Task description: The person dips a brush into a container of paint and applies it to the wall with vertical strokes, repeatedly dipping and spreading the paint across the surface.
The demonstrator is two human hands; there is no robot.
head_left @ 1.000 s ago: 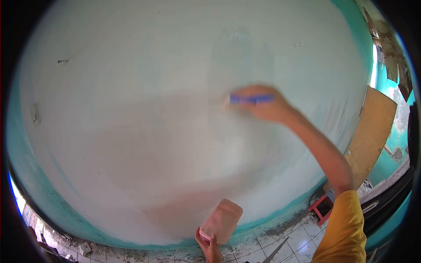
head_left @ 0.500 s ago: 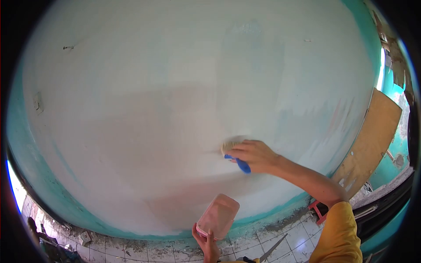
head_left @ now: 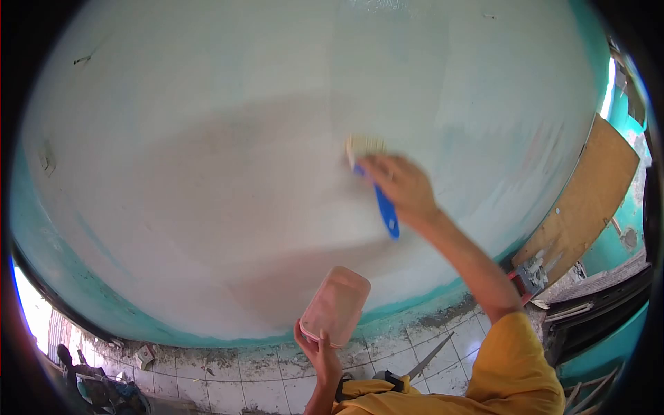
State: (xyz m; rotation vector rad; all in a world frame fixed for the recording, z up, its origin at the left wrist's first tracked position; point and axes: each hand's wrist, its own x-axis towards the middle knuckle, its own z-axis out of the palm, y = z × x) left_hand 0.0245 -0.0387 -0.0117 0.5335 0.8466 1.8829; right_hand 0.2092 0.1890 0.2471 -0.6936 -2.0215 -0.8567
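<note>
My right hand (head_left: 407, 185) is closed around a wide paintbrush (head_left: 387, 213) with a blue handle and pale bristles. The bristles point up and overlap the whitish wall (head_left: 207, 180) in this view; the handle end hangs below my fingers. Lower down, my left hand (head_left: 321, 354) grips a pink rectangular plastic container (head_left: 340, 301) at its near end, thumb over the rim. The container is tilted with its open side toward me. Patches of pinkish and greyish tone show across the wall, edged by a teal band along its base.
A brown wooden board (head_left: 588, 200) leans at the right, with a red stool (head_left: 522, 283) bearing a grey object by its foot. A long blade-like strip (head_left: 432, 354) lies over the white floor tiles (head_left: 263, 366). Dark clutter (head_left: 97, 387) sits at lower left.
My right hand has moved the paintbrush upward along the wall, and its handle hangs more vertically. The container sits higher in view, while the view has tilted down, showing more floor.
</note>
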